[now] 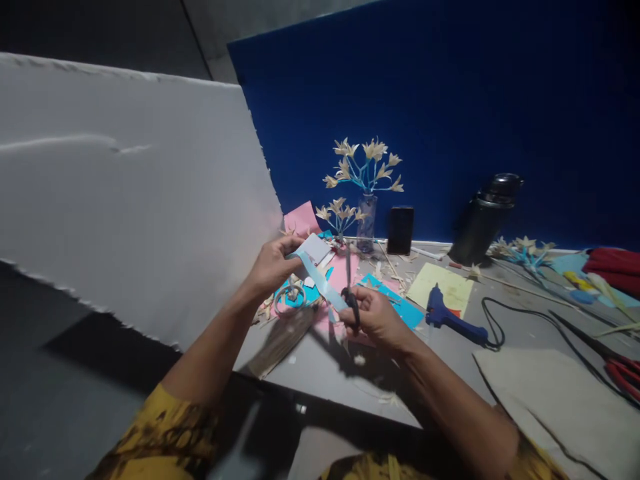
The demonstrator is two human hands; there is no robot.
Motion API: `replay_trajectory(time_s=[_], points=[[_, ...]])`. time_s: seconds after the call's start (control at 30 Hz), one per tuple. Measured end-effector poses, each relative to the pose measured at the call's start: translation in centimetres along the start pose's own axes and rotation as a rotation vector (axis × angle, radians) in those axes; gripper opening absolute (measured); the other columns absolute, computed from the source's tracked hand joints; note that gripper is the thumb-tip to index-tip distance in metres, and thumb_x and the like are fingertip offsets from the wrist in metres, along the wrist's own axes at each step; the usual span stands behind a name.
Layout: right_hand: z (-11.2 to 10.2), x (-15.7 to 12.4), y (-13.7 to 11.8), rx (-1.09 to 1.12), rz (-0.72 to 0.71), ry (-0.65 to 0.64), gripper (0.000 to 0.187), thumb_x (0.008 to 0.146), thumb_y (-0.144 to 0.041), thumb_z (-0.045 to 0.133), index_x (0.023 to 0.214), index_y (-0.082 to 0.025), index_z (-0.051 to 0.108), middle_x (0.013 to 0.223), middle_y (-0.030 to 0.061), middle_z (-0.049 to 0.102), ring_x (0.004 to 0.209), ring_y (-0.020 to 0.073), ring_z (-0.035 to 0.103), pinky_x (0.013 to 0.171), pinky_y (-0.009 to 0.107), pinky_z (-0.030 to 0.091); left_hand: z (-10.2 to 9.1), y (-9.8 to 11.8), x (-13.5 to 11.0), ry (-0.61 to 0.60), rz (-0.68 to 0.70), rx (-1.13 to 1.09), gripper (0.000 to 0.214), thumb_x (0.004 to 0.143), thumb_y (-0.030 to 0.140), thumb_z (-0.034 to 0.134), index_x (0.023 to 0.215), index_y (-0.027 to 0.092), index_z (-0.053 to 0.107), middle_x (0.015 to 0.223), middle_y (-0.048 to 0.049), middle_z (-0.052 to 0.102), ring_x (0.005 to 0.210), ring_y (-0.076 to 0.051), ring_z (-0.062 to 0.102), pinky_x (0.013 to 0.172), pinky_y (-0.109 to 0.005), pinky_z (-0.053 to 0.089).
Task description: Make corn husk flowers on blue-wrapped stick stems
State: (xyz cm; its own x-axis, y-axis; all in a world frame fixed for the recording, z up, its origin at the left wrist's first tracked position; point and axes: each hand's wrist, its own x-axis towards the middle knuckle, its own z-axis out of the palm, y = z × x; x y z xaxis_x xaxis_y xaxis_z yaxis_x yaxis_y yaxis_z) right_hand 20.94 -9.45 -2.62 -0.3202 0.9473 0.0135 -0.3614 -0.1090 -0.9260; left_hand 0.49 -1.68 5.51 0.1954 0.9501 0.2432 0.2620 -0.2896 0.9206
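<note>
My left hand (270,270) is closed on a small white card (317,248) and one end of a pale blue paper strip (324,285). That strip slants down to my right hand (374,315), whose fingertips meet its other end. The same right hand carries small scissors (352,308) by their dark handles, blades pointing up and away. Whether the blades are parted is hard to make out. Below the strip lie a round ring-shaped object (290,298), a worn wooden piece (283,341) and scattered scraps of pink and blue paper.
Cream flowers on blue stems (367,167) stand in a glass vase (367,220), beside a phone (401,230). Further right are a dark flask (485,220), a blue glue gun (453,321) with its cable, yellow paper (435,283) and red-handled scissors (623,370). A white board (125,187) rises at left.
</note>
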Motion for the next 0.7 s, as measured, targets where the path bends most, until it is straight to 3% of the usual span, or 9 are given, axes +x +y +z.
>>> replay_trajectory(time_s=[0.07,0.2,0.33,0.43,0.53,0.6,0.7], points=[[-0.4,-1.8,-0.2,-0.009,-0.004,0.009,0.043,0.06,-0.031,0.09,0.086,-0.016,0.06,0.063,-0.0048,0.06,0.047,0.0093,0.057,0.045,0.02,0.047,-1.2,-1.4,1.0,0.09,0.075,0.122,0.031,0.063,0.026,0.074,0.091,0.014,0.071,0.085,-0.0054,0.072,0.071,-0.018,0.064,0.063,-0.028,0.05],[-1.5,-6.5,-2.0,0.056,-0.03,0.071,0.049,0.056,-0.036,0.093,0.091,-0.018,0.064,0.067,-0.0033,0.058,0.042,0.0071,0.047,0.034,0.019,0.04,-3.9,-3.8,2.6,0.202,0.086,0.373,0.026,0.065,0.03,0.067,0.086,0.015,0.071,0.082,-0.0041,0.071,0.071,-0.018,0.062,0.063,-0.027,0.048],[-2.6,-10.2,-4.4,0.217,-0.104,0.164,0.051,0.052,-0.042,0.095,0.088,-0.022,0.065,0.062,-0.0034,0.054,0.038,0.0048,0.036,0.028,0.017,0.026,-6.7,-3.9,1.6,0.238,0.022,0.645,0.028,0.064,0.031,0.062,0.087,0.017,0.072,0.076,-0.0025,0.07,0.069,-0.019,0.06,0.061,-0.026,0.044],[-3.4,-11.9,-5.6,0.246,-0.106,0.185,0.046,0.054,-0.046,0.095,0.081,-0.025,0.065,0.053,-0.0058,0.047,0.034,0.0024,0.024,0.028,0.019,0.018,-8.8,-2.5,-3.0,0.136,-0.04,0.736,0.025,0.063,0.037,0.062,0.08,0.021,0.071,0.076,-0.0023,0.071,0.069,-0.02,0.06,0.061,-0.027,0.045],[-3.9,-12.1,-5.9,0.223,-0.09,0.237,0.045,0.056,-0.047,0.094,0.085,-0.028,0.066,0.056,-0.0051,0.048,0.037,0.004,0.024,0.03,0.021,0.023,-10.6,-1.9,-10.6,0.03,-0.2,0.731,0.03,0.065,0.049,0.065,0.088,0.032,0.074,0.089,0.0036,0.076,0.082,-0.025,0.066,0.072,-0.032,0.05],[-3.9,-11.4,-5.7,0.249,-0.11,0.254,0.04,0.059,-0.045,0.092,0.083,-0.028,0.066,0.06,-0.0044,0.048,0.04,0.0049,0.027,0.033,0.021,0.027,-11.2,-2.6,-15.7,0.028,-0.346,0.688,0.03,0.062,0.054,0.068,0.09,0.044,0.074,0.094,0.0108,0.078,0.088,-0.027,0.069,0.079,-0.037,0.052],[-3.3,-9.5,-5.5,0.345,-0.107,0.288,0.037,0.055,-0.036,0.093,0.076,-0.026,0.064,0.064,-0.0048,0.047,0.046,0.0047,0.031,0.037,0.016,0.032,-11.2,-4.5,-21.1,-0.062,-0.583,0.619,0.018,0.053,0.053,0.068,0.069,0.045,0.073,0.076,0.0115,0.077,0.078,-0.027,0.071,0.074,-0.04,0.054]])
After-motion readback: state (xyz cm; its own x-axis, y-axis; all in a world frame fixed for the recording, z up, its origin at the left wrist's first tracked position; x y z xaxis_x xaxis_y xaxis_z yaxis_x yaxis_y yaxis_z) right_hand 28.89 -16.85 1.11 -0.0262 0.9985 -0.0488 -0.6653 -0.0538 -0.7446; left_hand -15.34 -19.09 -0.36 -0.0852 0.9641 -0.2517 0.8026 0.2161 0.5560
